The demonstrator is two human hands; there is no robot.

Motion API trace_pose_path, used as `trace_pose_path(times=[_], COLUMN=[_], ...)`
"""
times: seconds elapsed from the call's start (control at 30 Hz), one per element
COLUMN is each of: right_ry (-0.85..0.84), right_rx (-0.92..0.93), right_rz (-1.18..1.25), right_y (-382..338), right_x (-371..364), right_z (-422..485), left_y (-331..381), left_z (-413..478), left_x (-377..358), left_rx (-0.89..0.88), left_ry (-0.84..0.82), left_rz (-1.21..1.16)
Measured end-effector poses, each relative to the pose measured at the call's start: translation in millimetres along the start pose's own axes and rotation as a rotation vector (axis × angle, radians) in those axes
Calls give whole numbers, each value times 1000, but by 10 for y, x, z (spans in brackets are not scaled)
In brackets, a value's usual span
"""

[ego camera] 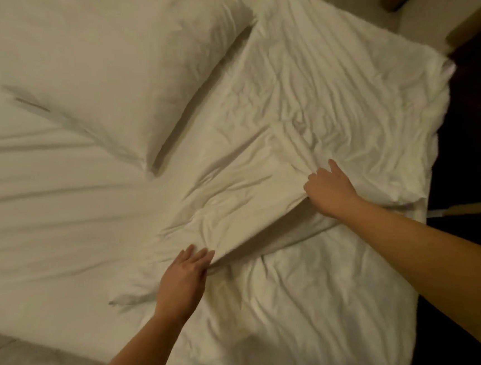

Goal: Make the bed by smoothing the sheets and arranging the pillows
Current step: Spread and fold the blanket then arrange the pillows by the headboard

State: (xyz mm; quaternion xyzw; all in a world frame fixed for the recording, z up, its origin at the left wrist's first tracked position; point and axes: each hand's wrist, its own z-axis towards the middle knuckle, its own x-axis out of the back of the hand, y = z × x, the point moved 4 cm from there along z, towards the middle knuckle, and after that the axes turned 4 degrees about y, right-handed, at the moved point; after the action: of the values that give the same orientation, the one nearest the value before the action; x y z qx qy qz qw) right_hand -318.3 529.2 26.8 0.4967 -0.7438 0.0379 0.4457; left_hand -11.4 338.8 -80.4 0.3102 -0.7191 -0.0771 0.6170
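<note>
Crumpled white top sheet (342, 104) covers the bed's right half. One flap is folded back, with its edge running diagonally from lower left to upper right. Right hand (330, 190) is at the upper end, fingers curled, pinching that edge. Left hand (186, 276) is at the lower end, fingers straight on the fabric, thumb hidden. The flap lies up-left of both hands, so the pull is likely down-right. Plump white pillow (145, 57) is well apart, upper left.

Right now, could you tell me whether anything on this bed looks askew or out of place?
Yes. The pillow lies diagonally rather than squared up, and the cover on the right is heavily creased, with a flap folded back between the left hand and the gripping right hand.
</note>
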Motion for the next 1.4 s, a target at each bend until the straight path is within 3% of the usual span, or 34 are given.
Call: trace_pose_path(times=[0.1,0.23,0.4,0.57,0.73,0.87,1.03,1.2,1.4], right_ry=[43,134,4,-250,-362,-349,-165,98,242], right_rx=[-14,-26,-172,-345,-447,-541,-578,-488,-281], right_rz=[5,34,227,446,590,676,711,675,479], right_y=[155,218,-49,-625,-1152,-1302,-1185,-890,-572], right_x=[-332,-963,-1950,-2878,-3230,-3290,-3309,-3212,-2981], right_z=[-639,-1545,-2569,-3431,-3815,-3824,-3724,-3210,-2297], left_y=[186,572,959,969,916,832,1019,1353,1400], left_z=[-157,-454,-1053,-1647,-1816,-1755,-1669,-1564,-1718], left_x=[43,-22,-409,-971,-1247,-1338,-1408,-1573,-2073], left_rx=[18,-125,-201,-246,-236,-189,-88,-256,-214], left_ry=[-46,-128,-266,-442,-511,-536,-527,-387,-555], left_rz=[11,85,87,122,181,220,196,156,233])
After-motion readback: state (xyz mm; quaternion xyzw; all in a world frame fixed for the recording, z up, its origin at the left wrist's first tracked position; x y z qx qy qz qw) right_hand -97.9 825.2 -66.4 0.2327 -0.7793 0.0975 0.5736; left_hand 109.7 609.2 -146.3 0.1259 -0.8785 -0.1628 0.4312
